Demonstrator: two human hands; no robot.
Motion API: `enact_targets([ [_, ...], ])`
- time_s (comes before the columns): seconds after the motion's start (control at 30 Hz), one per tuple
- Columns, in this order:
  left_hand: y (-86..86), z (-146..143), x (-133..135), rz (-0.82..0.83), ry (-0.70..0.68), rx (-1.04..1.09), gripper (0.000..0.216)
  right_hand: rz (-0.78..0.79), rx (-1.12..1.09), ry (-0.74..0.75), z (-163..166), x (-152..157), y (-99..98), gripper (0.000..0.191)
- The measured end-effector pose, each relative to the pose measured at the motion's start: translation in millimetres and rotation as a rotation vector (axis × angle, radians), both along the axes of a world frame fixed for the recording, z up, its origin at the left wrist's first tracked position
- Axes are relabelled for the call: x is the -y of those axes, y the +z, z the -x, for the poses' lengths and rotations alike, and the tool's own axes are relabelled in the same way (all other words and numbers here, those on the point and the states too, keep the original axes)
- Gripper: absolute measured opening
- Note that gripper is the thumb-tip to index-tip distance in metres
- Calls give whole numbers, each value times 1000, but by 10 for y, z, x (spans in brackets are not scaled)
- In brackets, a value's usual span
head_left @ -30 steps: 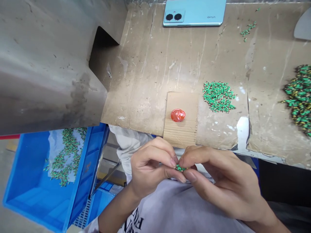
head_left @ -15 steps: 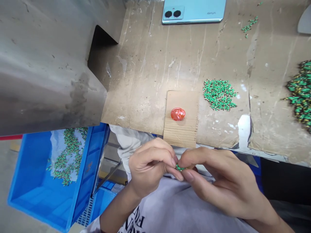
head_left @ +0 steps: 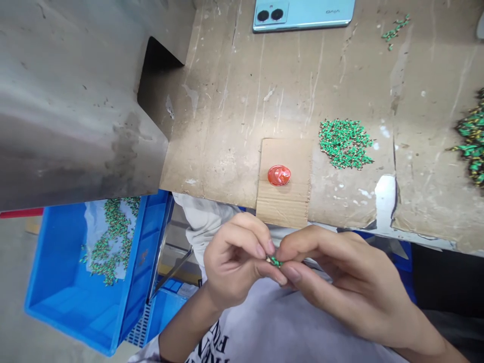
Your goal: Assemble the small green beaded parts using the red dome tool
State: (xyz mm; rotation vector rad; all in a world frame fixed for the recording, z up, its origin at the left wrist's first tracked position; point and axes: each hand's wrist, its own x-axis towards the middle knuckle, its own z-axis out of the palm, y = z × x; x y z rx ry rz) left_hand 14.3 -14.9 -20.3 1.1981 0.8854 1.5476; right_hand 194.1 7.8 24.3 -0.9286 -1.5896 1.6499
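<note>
Between the fingertips of both hands is a small green piece with dark and pale ends, held in front of my shirt near the table edge. My left hand pinches it from the left, thumb below and fingers above. My right hand closes on its right side with thumb and forefinger. Just beyond the hands, a small red dish with shiny contents rests on a cardboard piece. Right of that lies a pile of similar small green pieces.
A light blue phone lies at the back. Few green pieces are scattered at back right; a larger pile sits at the right edge. A metal housing stands left, above a blue crate holding more pieces.
The view has shifted slightly, so the table items sit a little higher and further right. The green piece has turned a little between my fingertips; both hands stay pinched together.
</note>
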Motion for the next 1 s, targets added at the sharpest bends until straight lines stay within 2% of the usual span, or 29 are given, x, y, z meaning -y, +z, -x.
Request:
enact_targets([
  [0.2,1,-70,15,104,-87,214,42,75,-91,-37,34,45,-20,14],
  [0.47,10,-129,22,202,-123,370,49,106,-139,-29,79,29,-61,8],
  [0.67,1,-144,11,216,-127,409,50,-35,-89,-11,62,69,-77,10],
  [0.83,50,-158,20,247,-109,437,53,-99,-167,47,77,29,-105,24],
  [1.0,44,-194,8,171,-62,407,56,-152,-265,114,98,-37,-149,23],
])
